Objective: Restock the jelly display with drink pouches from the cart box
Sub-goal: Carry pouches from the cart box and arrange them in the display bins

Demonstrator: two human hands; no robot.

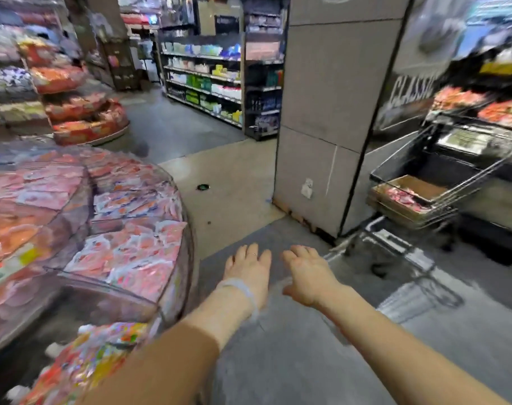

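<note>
Two hands in view, both empty, fingers spread, palms down over the floor (278, 361). Left hand (248, 266) at 6 o'clock, thin ring on one finger, one clear band on the wrist. Right hand (307, 273) just beside it, not touching.

Round jelly display (187, 229) at 8–9 o'clock, clear curved wall, split into wedge compartments. Pink and orange pouches (126, 252) fill the wedges; too blurred to count, print unreadable. Nearest wedge at 7 o'clock looks mostly bare behind the clear wall. Lower tier at 7 o'clock holds multicolour packs (96, 355), also blurred.

One wire cart (468, 182) at 3 o'clock, well apart from the display, past one grey pillar (322, 112). One open cardboard box (418, 187) in the cart's basket, with pink pouches (402, 197) lying at its near end; count can't be told. Flattened cardboard sits under the box.

Only legible writing: "CLASSIC" on a sign (414, 90) at 2 o'clock, cut off by the cart area. One white outlet plate low on the pillar. One small dark round spot on the floor at 12 o'clock. Shelving (205, 80) at 12 o'clock, four stocked tiers visible, labels unreadable. Stacked orange-red packs at 10 o'clock and 3 o'clock, blurred.
</note>
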